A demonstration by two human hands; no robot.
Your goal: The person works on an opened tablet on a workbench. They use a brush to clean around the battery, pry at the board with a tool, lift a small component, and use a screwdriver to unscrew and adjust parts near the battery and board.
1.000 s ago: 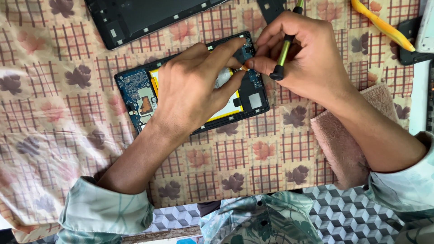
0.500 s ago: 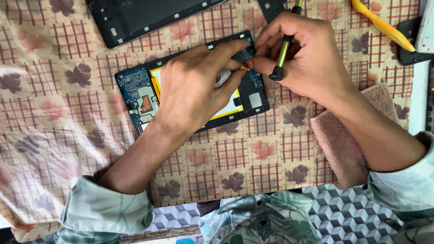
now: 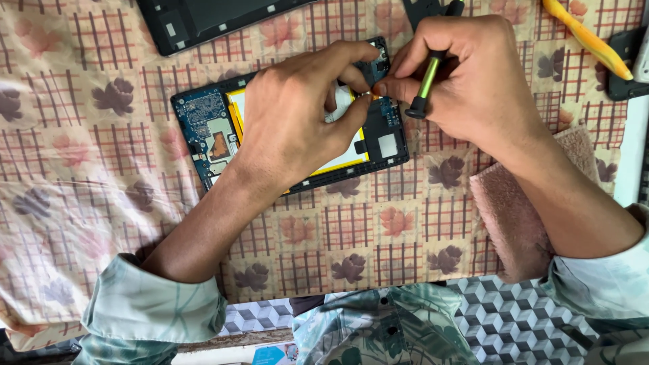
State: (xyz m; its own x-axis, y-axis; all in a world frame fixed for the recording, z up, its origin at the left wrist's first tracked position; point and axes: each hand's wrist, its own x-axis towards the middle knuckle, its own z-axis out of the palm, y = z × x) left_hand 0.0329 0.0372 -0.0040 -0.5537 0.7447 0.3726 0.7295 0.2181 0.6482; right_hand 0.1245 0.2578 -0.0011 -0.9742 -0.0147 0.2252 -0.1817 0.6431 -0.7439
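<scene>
Risk of a slip: left hand (image 3: pixel 291 122) pressing flat on the opened tablet (image 3: pixel 223 135) lying on the patterned cloth (image 3: pixel 81 176), fingertips pinched near its top edge, right hand (image 3: pixel 466 81) gripping the green-handled tool (image 3: pixel 424 84), liable to gouge the blue circuit board (image 3: pixel 203 111).

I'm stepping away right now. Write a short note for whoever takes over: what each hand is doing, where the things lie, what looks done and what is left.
Left hand: lies on the opened tablet, fingers pinching at something small near its upper right corner; what it is cannot be made out.
Right hand: holds a green-handled tool, its tip hidden under the fingers at that same corner.
Things: tablet on the patterned cloth, circuit board and yellow-edged battery exposed. The removed black cover lies above it. Yellow pry tool at upper right, pink towel under the right forearm.
Done: back cover off.
Left: the work at that corner is unfinished; the tablet remains open.
</scene>
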